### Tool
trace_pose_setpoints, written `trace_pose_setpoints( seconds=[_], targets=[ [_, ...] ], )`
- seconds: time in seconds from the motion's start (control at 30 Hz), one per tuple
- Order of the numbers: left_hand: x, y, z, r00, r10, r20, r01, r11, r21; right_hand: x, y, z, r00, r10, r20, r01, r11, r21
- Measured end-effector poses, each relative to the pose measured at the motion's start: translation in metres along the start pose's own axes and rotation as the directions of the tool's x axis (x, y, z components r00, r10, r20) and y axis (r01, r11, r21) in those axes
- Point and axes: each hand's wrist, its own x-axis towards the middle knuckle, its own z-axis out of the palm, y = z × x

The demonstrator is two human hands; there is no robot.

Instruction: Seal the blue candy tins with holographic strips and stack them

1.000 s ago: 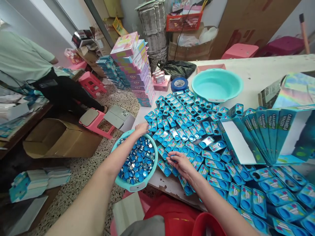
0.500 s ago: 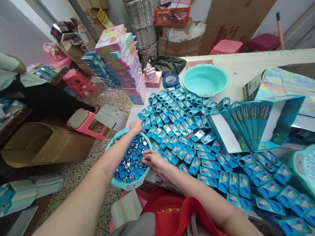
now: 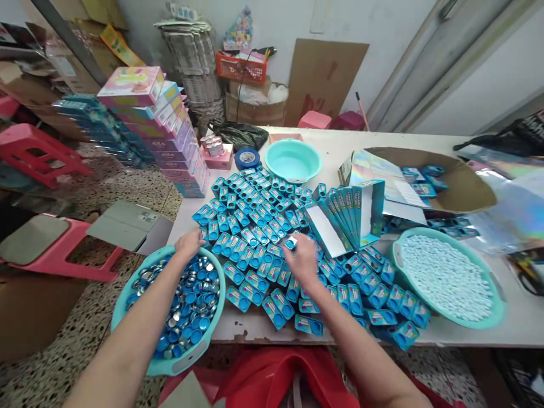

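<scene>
My left hand (image 3: 190,245) is curled closed over the far rim of a turquoise basin (image 3: 219,309), beside the nearest small boxes. Its fingertips are mostly hidden. Blue-and-silver round caps (image 3: 191,306) fill that basin. Over the spread of small blue boxes (image 3: 264,262) on the table, my right hand (image 3: 302,258) is bent with fingers drawn together, slightly blurred. A small shiny piece (image 3: 291,242) shows at its fingertips; I cannot make out its kind. Most boxes stand upright with a round recess in the top.
A second basin (image 3: 446,277) of pale pieces stands right. Behind are an empty turquoise basin (image 3: 293,158), blue tape (image 3: 247,158), fanned display boxes (image 3: 346,212) and an open carton (image 3: 463,181). Stacked pink boxes (image 3: 170,136) rise left; a pink stool (image 3: 63,249) is on the floor.
My right hand went from the front boxes to the cap basin, then out over the middle boxes. My left hand stays at the basin's far rim. The view swung right; the other person left it.
</scene>
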Motion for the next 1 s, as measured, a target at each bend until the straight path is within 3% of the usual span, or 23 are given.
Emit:
trace_pose_setpoints(
  seconds=[0.07,0.1,0.13,0.2,0.3,0.37,0.47,0.6,0.83,0.93,1.0],
  targets=[
    [-0.005,0.004,-0.002,1.000,-0.024,-0.004,0.024,0.998,-0.055,0.011,0.049,-0.038,0.974,0.154,-0.166,-0.205,0.912,-0.356],
    [-0.007,0.006,-0.004,1.000,-0.031,0.000,0.031,0.996,-0.086,0.015,0.069,-0.050,0.961,0.205,-0.187,-0.271,0.836,-0.477],
    [-0.008,0.006,-0.007,0.999,-0.034,0.002,0.034,0.993,-0.109,0.018,0.084,-0.056,0.967,0.214,-0.141,-0.256,0.782,-0.569],
    [-0.004,0.005,-0.014,0.998,-0.055,-0.022,0.051,0.989,-0.135,0.018,0.099,-0.055,0.990,0.083,-0.113,-0.137,0.744,-0.654],
    [0.013,0.000,-0.026,0.988,-0.093,-0.120,0.073,0.984,-0.160,0.002,0.084,-0.039,0.981,-0.172,-0.088,0.066,0.728,-0.682],
    [0.030,0.002,-0.032,0.985,-0.066,-0.162,0.037,0.983,-0.179,-0.016,0.062,-0.024,0.963,-0.263,-0.062,0.153,0.717,-0.680],
    [0.054,0.011,-0.033,0.991,0.023,-0.134,-0.052,0.974,-0.219,-0.043,0.035,0.003,0.954,-0.299,0.018,0.240,0.729,-0.641],
    [0.074,0.020,-0.027,0.991,0.091,-0.094,-0.113,0.956,-0.272,-0.061,0.027,0.029,0.941,-0.296,0.161,0.334,0.759,-0.559],
    [0.080,0.026,-0.020,0.993,0.075,-0.088,-0.095,0.965,-0.244,-0.059,0.024,0.031,0.935,-0.273,0.225,0.351,0.796,-0.493],
    [0.083,0.032,-0.022,0.994,-0.032,-0.100,0.006,0.968,-0.249,-0.051,0.021,0.024,0.958,-0.272,0.086,0.279,0.835,-0.474],
    [0.081,0.032,-0.031,0.984,-0.114,-0.140,0.073,0.961,-0.268,-0.043,0.024,0.016,0.986,-0.165,-0.037,0.124,0.853,-0.507]
  ],
)
